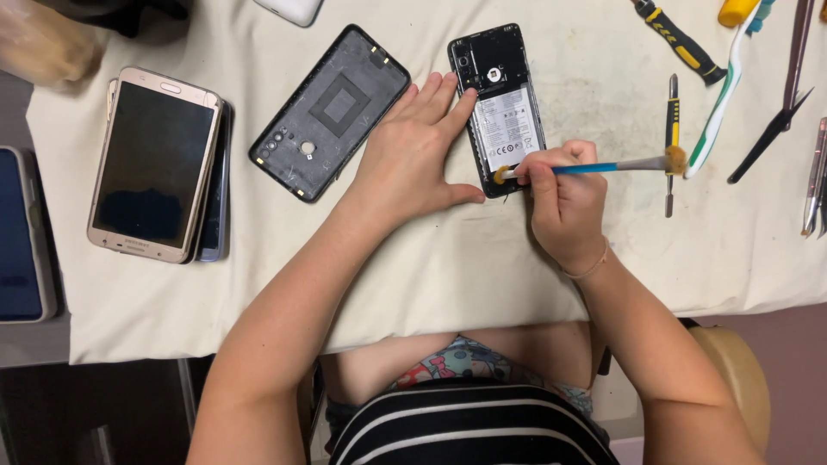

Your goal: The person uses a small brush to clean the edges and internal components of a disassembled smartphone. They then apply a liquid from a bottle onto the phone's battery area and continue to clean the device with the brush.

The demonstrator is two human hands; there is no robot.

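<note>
Cream cloth covered the tabletop point(482, 275), and near the middle of its far edge lay an opened phone point(500, 103), back upward. The left hand point(413, 155) lay flat, fingers spread, pressing that phone's left side. The right hand point(564, 202) had its grip closed on a blue-handled brush point(586, 167), the bristle tip touching the phone's lower end. The detached back cover point(332, 110) lay just left.
</note>
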